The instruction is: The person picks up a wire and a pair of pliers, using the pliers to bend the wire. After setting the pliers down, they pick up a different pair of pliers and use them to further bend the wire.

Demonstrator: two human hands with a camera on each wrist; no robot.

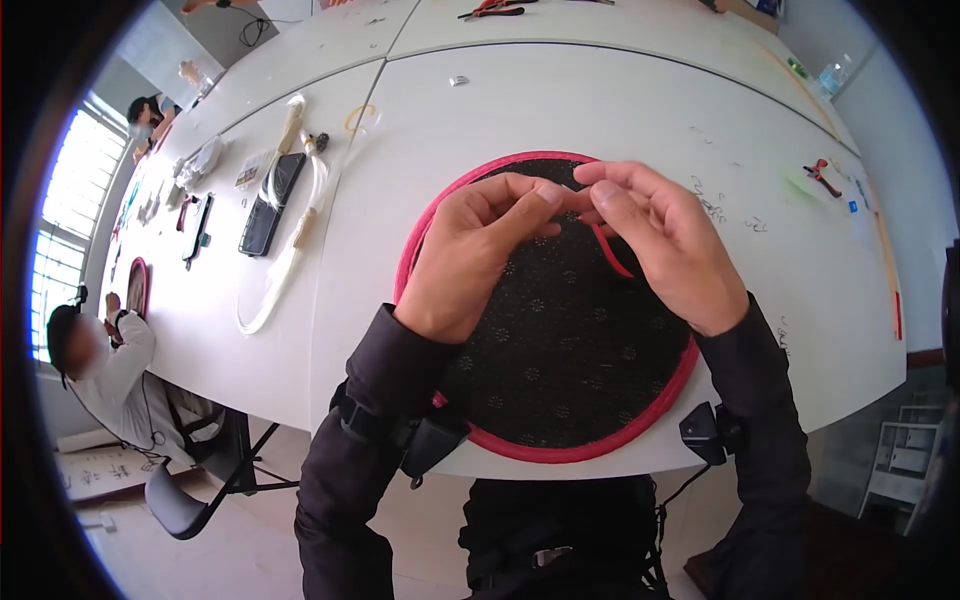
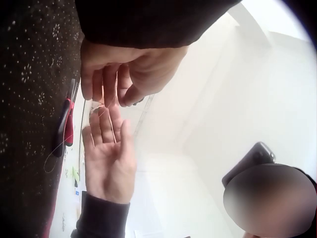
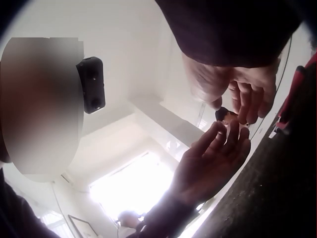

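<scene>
Both hands meet above a round black flower-patterned mat [image 1: 560, 350] with a red rim. My left hand [image 1: 460, 245] pinches a fine reddish thread [image 2: 105, 111] between thumb and fingertips. Close against it, my right hand [image 1: 680, 245] reaches in with fingers nearly straight and thumb apart from them in the left wrist view. Its fingertips are right at the left ones. Pliers with red and black handles [image 2: 69, 121] lie on the mat, mostly hidden beneath the right hand in the head view. A loose curve of thread hangs in front of them.
Left of the mat lie a phone [image 1: 272, 215] and coiled clear tubing [image 1: 295, 245]. More pliers [image 1: 823, 178] rest at the right, and others [image 1: 495, 10] at the far side. A person [image 1: 110, 350] sits at the left with another round mat [image 1: 139, 285].
</scene>
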